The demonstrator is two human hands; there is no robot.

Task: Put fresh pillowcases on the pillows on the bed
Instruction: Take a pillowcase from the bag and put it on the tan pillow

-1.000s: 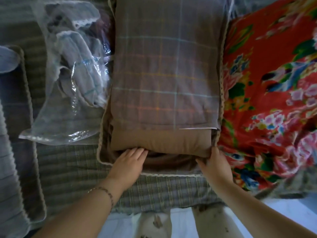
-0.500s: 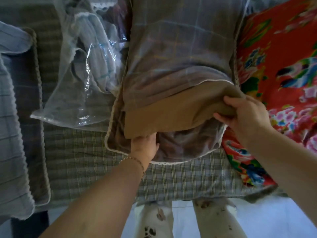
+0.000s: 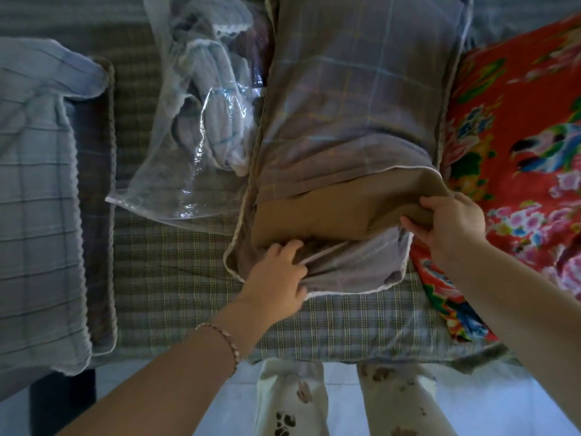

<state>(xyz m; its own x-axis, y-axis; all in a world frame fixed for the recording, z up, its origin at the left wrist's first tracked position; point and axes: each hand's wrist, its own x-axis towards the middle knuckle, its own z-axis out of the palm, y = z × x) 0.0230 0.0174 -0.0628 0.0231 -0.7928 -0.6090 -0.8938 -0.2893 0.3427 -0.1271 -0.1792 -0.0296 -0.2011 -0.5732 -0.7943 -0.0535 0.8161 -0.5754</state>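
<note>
A brown pillow (image 3: 339,212) lies mostly inside a grey-purple plaid pillowcase (image 3: 355,99) with a white trimmed edge, on the checked bed sheet (image 3: 188,278). Its near end sticks out of the case's open mouth and is lifted at the right. My right hand (image 3: 446,225) grips that raised brown corner. My left hand (image 3: 276,272) holds the bunched lower flap of the pillowcase just under the pillow's end. The rest of the pillow is hidden inside the case.
A clear plastic bag (image 3: 195,127) with folded grey cloth lies left of the pillow. Another plaid pillow (image 3: 41,196) sits at the far left. A red floral blanket (image 3: 518,146) lies at the right. The bed's near edge, my legs and the pale tiled floor (image 3: 342,401) are below.
My right hand took hold of the pillow's right corner and lifted it. My left hand went from resting flat at the pillow's end to gripping the case's lower flap, which is now bunched.
</note>
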